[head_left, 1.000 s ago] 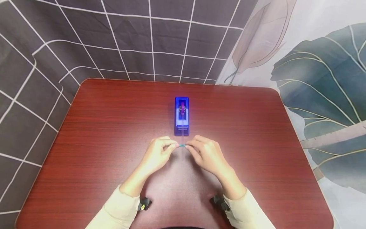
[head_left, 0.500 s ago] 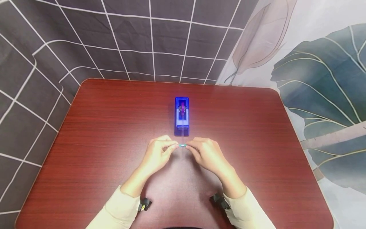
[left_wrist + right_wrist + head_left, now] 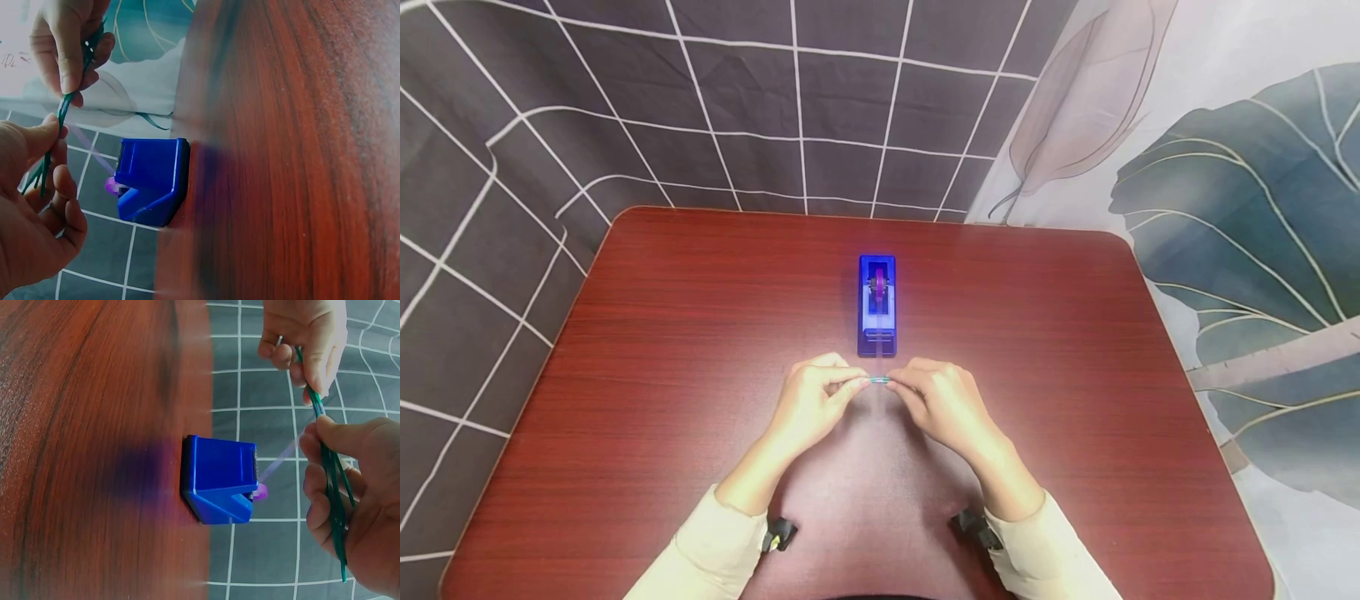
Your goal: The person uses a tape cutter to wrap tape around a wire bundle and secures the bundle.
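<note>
My left hand and right hand pinch a thin bundle of green strips between thumbs and fingers, a short gap apart, above the table. In the right wrist view several loose ends of the green strips hang along my right palm. A blue tape dispenser stands just beyond the hands, holding a pink-purple roll. From it a clear tape strip stretches to the bundle's middle, between the two grips. Whether the tape is wrapped round the strips is too small to tell.
The reddish-brown wooden table has rounded corners. A dark grey curtain with white grid lines hangs behind and to the left. On the right is a white cloth with large leaf prints.
</note>
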`<state>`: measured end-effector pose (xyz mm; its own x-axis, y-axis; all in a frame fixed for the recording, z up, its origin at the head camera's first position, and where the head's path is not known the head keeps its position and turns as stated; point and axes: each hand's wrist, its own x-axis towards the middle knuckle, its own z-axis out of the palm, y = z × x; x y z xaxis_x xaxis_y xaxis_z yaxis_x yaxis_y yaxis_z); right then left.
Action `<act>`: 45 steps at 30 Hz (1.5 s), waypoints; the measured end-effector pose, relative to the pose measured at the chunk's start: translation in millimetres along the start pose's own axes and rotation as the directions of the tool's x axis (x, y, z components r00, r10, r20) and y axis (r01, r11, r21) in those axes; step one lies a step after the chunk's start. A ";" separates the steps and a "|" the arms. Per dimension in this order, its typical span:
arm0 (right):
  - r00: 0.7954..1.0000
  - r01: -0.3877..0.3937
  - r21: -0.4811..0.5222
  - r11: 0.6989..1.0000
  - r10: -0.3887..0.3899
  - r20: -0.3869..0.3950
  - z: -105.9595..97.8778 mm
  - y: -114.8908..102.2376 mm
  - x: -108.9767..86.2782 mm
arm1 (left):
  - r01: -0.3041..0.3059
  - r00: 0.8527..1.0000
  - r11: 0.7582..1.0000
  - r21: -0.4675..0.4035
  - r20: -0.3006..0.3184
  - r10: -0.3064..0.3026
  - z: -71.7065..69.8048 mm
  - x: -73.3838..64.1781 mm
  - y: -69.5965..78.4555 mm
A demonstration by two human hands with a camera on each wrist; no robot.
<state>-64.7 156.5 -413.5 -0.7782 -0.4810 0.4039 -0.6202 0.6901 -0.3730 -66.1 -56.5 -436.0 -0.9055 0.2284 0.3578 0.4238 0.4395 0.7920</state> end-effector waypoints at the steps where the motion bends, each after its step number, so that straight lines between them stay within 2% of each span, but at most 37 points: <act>1: 1.000 -0.011 0.001 1.000 0.011 0.004 0.2 -0.3 -0.1 | -0.003 1.000 1.000 0.002 -0.003 0.003 -0.1 -0.1 -0.1; 6: 0.998 -0.064 0.015 0.998 0.064 0.025 1.9 -1.0 0.5 | -0.025 1.000 1.000 0.001 -0.018 0.025 0.7 -0.1 -2.6; 12: 0.998 -0.061 0.037 0.997 0.060 0.026 4.0 1.1 0.7 | -0.023 0.999 1.000 -0.008 -0.026 0.023 1.6 0.1 -5.0; 21: 0.999 -0.045 0.049 0.998 0.044 0.012 3.8 3.3 0.1 | 0.028 0.999 1.000 -0.006 -0.019 -0.028 1.8 0.6 -4.7; 27: 0.999 -0.018 0.032 0.999 0.019 -0.034 3.6 4.5 -0.4 | 0.108 0.994 0.994 -0.008 0.032 -0.107 1.2 1.3 -2.4; 34: 0.999 -0.013 0.004 1.000 0.013 -0.041 3.5 3.9 0.2 | 0.155 0.985 0.988 -0.001 0.082 -0.155 -0.6 1.8 -0.6; 38: 0.999 -0.021 0.013 1.000 0.022 -0.035 3.9 3.5 0.5 | 0.168 0.983 0.985 -0.022 0.083 -0.166 -0.2 1.6 -1.6; 45: 0.998 -0.053 0.049 0.997 0.054 -0.016 4.9 2.9 0.7 | 0.137 0.989 0.991 -0.015 0.057 -0.136 -0.1 1.8 -2.9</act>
<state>-67.6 155.5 -418.4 -0.8086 -0.4344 0.3968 -0.5823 0.6874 -0.4341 -68.9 -57.5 -437.6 -0.9517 0.2159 0.2183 0.2957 0.4533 0.8409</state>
